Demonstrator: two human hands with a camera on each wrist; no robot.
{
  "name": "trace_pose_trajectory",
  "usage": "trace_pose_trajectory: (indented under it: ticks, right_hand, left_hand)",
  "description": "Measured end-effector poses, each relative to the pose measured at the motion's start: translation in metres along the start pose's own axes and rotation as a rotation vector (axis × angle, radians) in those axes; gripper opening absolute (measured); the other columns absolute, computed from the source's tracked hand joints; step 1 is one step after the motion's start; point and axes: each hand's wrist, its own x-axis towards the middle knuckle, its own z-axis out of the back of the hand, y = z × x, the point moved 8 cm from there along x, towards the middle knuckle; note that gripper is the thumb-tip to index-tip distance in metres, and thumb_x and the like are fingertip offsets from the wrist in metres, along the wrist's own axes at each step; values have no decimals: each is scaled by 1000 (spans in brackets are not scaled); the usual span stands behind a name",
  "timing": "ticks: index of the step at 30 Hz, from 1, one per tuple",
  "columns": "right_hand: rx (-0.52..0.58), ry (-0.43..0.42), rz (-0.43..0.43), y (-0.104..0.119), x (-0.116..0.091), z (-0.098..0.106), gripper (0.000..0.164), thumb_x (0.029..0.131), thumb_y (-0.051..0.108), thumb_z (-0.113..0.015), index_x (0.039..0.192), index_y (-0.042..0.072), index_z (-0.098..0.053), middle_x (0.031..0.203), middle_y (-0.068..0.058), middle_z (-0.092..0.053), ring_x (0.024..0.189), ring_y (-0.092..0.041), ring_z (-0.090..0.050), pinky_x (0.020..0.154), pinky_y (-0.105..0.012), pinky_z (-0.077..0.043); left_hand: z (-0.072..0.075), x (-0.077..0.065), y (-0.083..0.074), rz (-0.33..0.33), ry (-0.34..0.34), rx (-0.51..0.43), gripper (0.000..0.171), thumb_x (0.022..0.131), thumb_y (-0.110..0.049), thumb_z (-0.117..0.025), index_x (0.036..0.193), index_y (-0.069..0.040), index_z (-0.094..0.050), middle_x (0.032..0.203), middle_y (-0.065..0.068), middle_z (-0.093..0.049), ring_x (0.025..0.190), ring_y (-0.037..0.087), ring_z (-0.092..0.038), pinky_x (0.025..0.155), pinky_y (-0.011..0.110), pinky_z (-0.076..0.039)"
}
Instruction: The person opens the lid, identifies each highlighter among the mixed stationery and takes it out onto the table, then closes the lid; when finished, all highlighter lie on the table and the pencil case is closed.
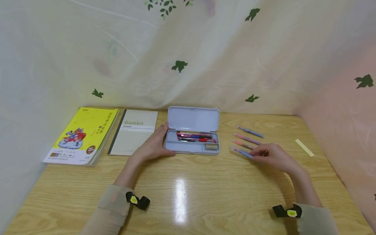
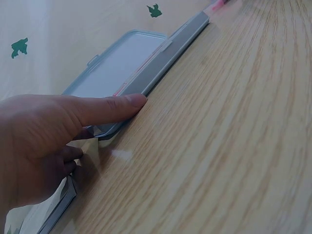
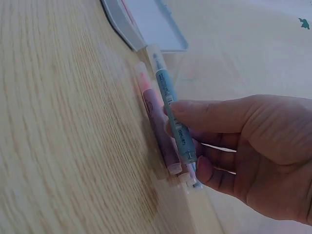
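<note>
An open light-blue pencil case [image 1: 188, 151] stands with its lid raised at the back, several pens [image 1: 195, 135] in its long compartment. A small grey-brown block [image 1: 211, 147] lies in its corner compartment. My left hand [image 1: 152, 143] holds the case's left end, thumb [image 2: 129, 102] along the front wall, the other fingers partly hidden behind. To the right, my right hand [image 1: 274, 158] pinches a blue highlighter [image 3: 165, 85] between thumb and fingers, its clear-capped end pointing toward the case. Beside it lie a pink-tipped purple highlighter [image 3: 158, 122], an orange one [image 1: 243, 144] and another blue one [image 1: 250, 132].
Left of the case lie a Gambit notebook [image 1: 135, 132] and, farther left, a yellow-covered book [image 1: 97, 124]. A pale yellow strip [image 1: 304, 148] is on the table [image 1: 211, 189] at the right. Patterned cloth [image 1: 205, 81] hangs around the table's back and sides.
</note>
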Motion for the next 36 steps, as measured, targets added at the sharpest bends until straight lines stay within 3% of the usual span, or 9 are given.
trace_pose_trajectory:
  ticks: [12,27,36]
  right_hand:
    - [-135,-28,77,15,5,-6,10,85,9,-82,94,12,-81,87,3,-75,74,3,-53,64,-19,-49]
    - [-169,11,-17,13,8,-14,12,84,13,-84,95,11,-80,85,4,-73,75,-1,-60,66,-20,-51]
    - [-171,8,-14,12,8,-14,12,83,13,-85,93,11,-80,83,4,-72,73,-1,-58,64,-20,-50]
  left_hand:
    - [1,0,0,-4,2,1,130,77,-42,-89,166,-5,-2,173,22,-12,161,39,-11,131,53,-18]
    - [3,-2,-4,-14,0,6,130,77,-40,-90,165,-3,-2,172,25,-12,161,40,-11,131,53,-18]
    - [3,-2,-5,-11,-2,3,130,76,-39,-90,165,-3,-3,172,24,-13,161,40,-11,131,52,-17]
